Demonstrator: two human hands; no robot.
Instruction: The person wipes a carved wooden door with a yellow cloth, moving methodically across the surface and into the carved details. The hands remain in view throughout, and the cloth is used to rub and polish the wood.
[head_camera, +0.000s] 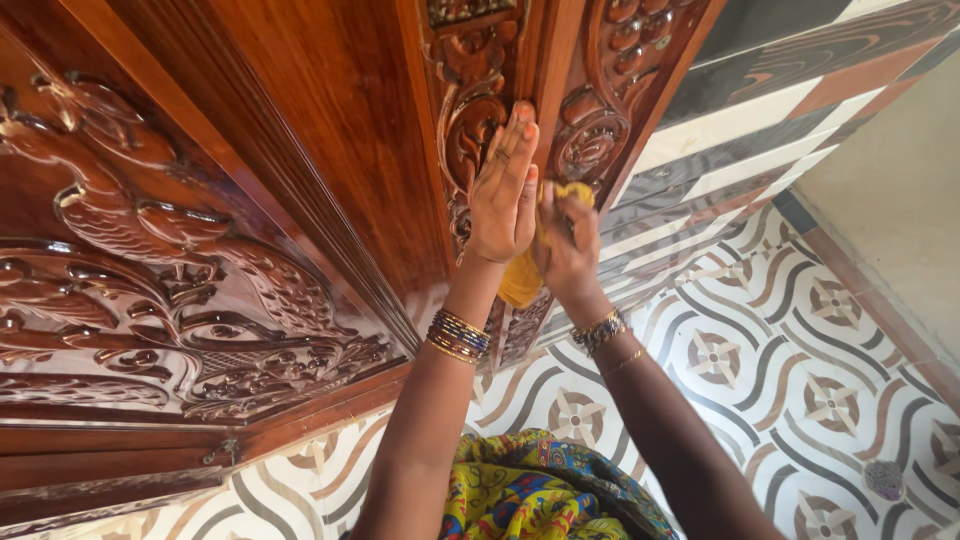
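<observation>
- Two hands work the carved wooden door (330, 150): our left hand (503, 190) lies flat, released.
- Our right hand (568, 245) clenches the yellow cloth (522, 280); we should press into the carved grooves.

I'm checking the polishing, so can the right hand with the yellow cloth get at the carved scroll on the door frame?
Probably yes: the right hand presses the yellow cloth beside the carved scroll, with nothing between. The left hand lies flat on the neighbouring panel, clear of it.
</observation>
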